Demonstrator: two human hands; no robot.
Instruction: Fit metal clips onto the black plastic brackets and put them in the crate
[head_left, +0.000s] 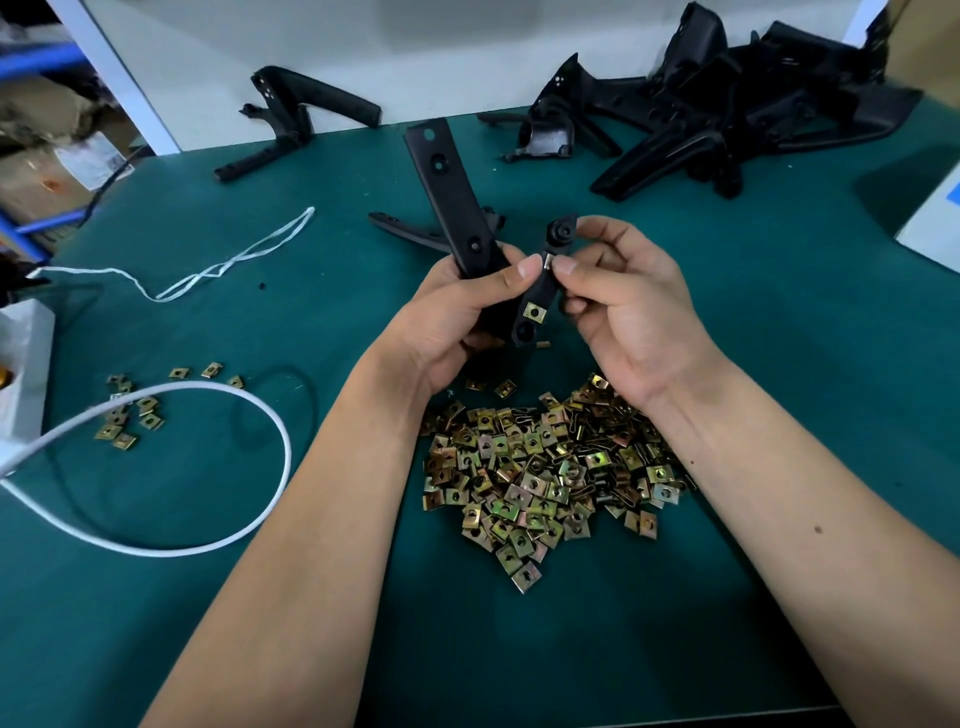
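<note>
Centre of frame: one black plastic bracket (457, 208) gripped in the left hand (457, 312), fingers curled round its lower end, long flat arm tilting up toward the top of the frame. Thumb of that hand pressing in beside a small silver clip (546, 261) on the bracket's shorter limb. Right hand (628, 306) just opposite — thumb and forefinger pinching that same clip, other fingers curled loosely behind. One brass-coloured clip (533, 312) already seated lower on that limb.

Below the hands, lower centre: one big heap of loose metal clips (540, 478) — far too many to count. Smaller scatter of clips (130, 410) at mid left, roughly a dozen, hard to count exactly.

Top of frame: one lone bracket (291, 124) at upper left, a tangled pile of brackets (727, 109) at upper right, number not countable. One white cable (218, 540) looping at lower left, one white string (228, 265) above it, all on the green mat (779, 364). Crate not visible.
</note>
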